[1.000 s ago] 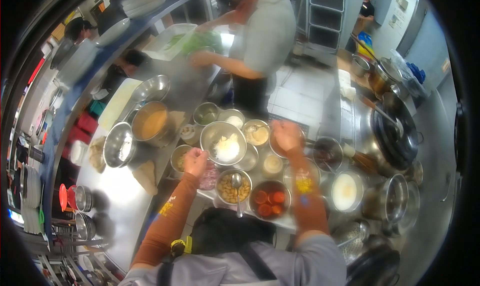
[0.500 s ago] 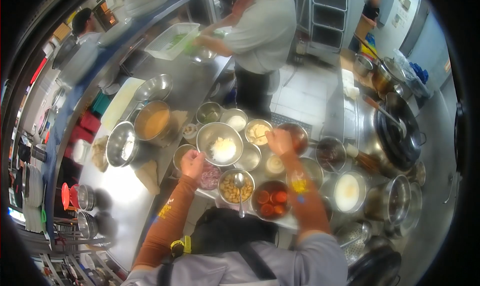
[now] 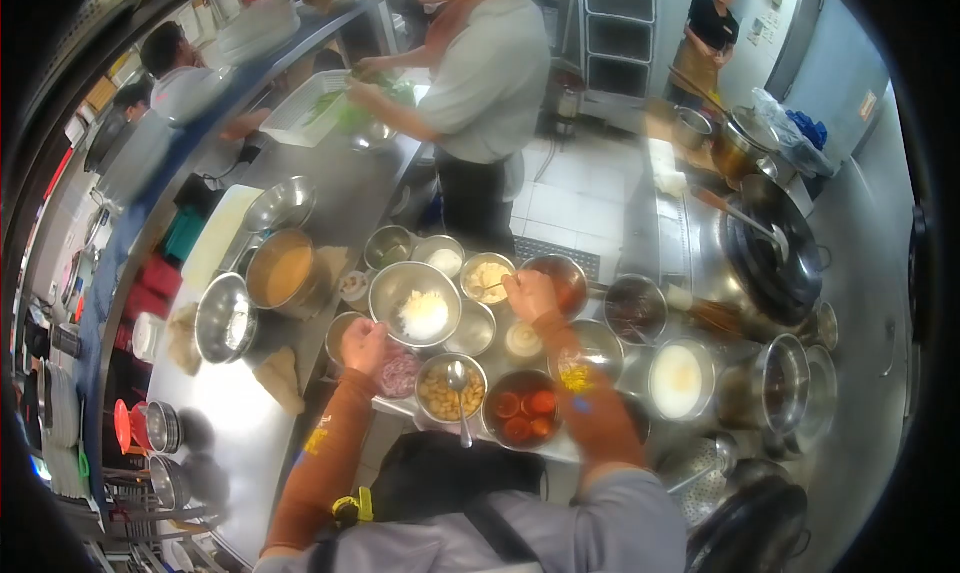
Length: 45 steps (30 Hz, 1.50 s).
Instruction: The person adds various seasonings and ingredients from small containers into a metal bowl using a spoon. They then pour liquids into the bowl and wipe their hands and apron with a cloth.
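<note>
My left hand (image 3: pixel 364 346) is closed with its fingertips at the near-left rim of a steel mixing bowl (image 3: pixel 385 298). White powder and pale yellow bits (image 3: pixel 424 314) lie in that bowl. My right hand (image 3: pixel 530 295) is closed around the handle of a spoon (image 3: pixel 493 286), whose far end is in a small bowl of pale yellow chopped food (image 3: pixel 486 272). Closer to me are a bowl of nuts (image 3: pixel 440 392) with a spoon (image 3: pixel 461 401) in it, a bowl of red slices in liquid (image 3: pixel 524 411), and sliced pinkish onion (image 3: pixel 399 372).
To the left, a steel counter holds a pot of orange-brown sauce (image 3: pixel 281 270) and an empty steel bowl (image 3: pixel 226 318). On the right stand a bowl of white liquid (image 3: pixel 681 379), a wok (image 3: pixel 775 238) and a strainer (image 3: pixel 695 473). A co-worker (image 3: pixel 490 83) handles greens beyond.
The whole view shifts slightly left and down. My hands stay at the same bowls. The co-worker's hands have moved among the greens, and the person at the back shows more fully.
</note>
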Available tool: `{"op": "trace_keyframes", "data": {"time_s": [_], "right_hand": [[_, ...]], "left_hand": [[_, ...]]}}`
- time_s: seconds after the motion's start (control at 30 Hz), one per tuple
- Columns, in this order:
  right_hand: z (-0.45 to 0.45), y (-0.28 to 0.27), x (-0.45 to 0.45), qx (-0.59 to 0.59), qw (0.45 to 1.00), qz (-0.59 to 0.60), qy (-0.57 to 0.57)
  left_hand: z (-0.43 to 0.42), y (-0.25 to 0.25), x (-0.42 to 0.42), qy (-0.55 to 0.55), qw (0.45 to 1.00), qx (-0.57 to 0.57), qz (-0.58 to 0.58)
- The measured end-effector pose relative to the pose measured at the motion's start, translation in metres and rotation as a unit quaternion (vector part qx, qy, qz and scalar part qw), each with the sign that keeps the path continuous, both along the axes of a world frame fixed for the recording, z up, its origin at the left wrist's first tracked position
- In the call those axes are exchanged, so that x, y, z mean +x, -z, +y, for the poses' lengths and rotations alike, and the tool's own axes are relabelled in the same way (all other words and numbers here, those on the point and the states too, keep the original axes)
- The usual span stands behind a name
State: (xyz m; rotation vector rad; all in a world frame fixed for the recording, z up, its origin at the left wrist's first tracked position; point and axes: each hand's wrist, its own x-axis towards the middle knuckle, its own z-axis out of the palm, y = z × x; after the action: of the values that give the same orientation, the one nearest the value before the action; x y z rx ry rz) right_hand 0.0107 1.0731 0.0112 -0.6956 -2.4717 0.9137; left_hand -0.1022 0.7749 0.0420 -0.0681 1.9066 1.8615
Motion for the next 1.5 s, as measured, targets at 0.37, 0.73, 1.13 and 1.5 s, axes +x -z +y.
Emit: {"op": "trace_keyframes", "data": {"time_s": [0.37,0.73,1.13,1.5], "right_hand": [[0.01,-0.011,0.014,-0.346,0.924,0.03,0.158],[0.01,-0.005,0.002,0.08,0.996,-0.038,-0.002],[0.02,-0.022,0.024,-0.4,0.898,0.097,0.156],[0.009,-0.001,-0.002,-0.04,0.997,-0.01,0.07]], "left_hand": [[0.0,0.001,0.001,-0.002,1.0,-0.005,0.006],[0.002,0.003,0.003,0.003,1.0,-0.005,0.007],[0.002,0.006,0.005,0.006,1.0,-0.005,0.015],[0.002,0.003,0.007,0.006,1.0,0.005,0.015]]}}
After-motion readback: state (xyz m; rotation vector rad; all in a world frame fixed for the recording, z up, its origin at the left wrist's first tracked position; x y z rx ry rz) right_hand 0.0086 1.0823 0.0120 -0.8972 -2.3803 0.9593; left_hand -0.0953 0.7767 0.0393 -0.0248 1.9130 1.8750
